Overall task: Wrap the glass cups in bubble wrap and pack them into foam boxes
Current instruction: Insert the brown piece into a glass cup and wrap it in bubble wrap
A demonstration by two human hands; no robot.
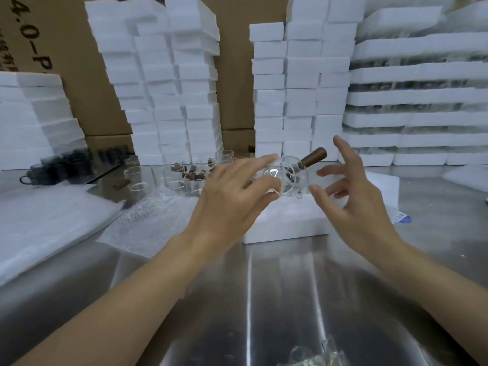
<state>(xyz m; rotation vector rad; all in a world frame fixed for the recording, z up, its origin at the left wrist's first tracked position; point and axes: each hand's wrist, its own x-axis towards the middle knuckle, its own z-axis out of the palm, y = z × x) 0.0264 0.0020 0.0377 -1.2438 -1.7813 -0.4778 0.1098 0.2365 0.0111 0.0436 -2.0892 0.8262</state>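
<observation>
One clear, round-bodied glass cup [289, 178] with a stubby brown wooden handle [314, 156] is held in the air just above a low white foam box [285, 223], which lies on the brushed steel table [264, 299]. The left hand [232, 191] grips it, fingers and thumb curled round the near left side of the bowl. The right hand [353, 196] is empty with fingers spread, just beside the cup's right side; contact is not evident.

Handling assessment: thin glass, rigid, probably light, smooth and so slippery, and liable to crack under a knock or a hard squeeze. A small projection at its lower edge, apparently a spout, looks the weakest point. The best hold is judged to be the wooden handle or a broad cupping of the bowl, not the rim or spout.

The cup carries no wrap. A sheet of clear bubble wrap [148, 217] lies flat left of the box. Further clear glass tumblers [179, 178] stand behind, before stacked white foam blocks [163, 88] and brown cardboard cartons [79, 75].
</observation>
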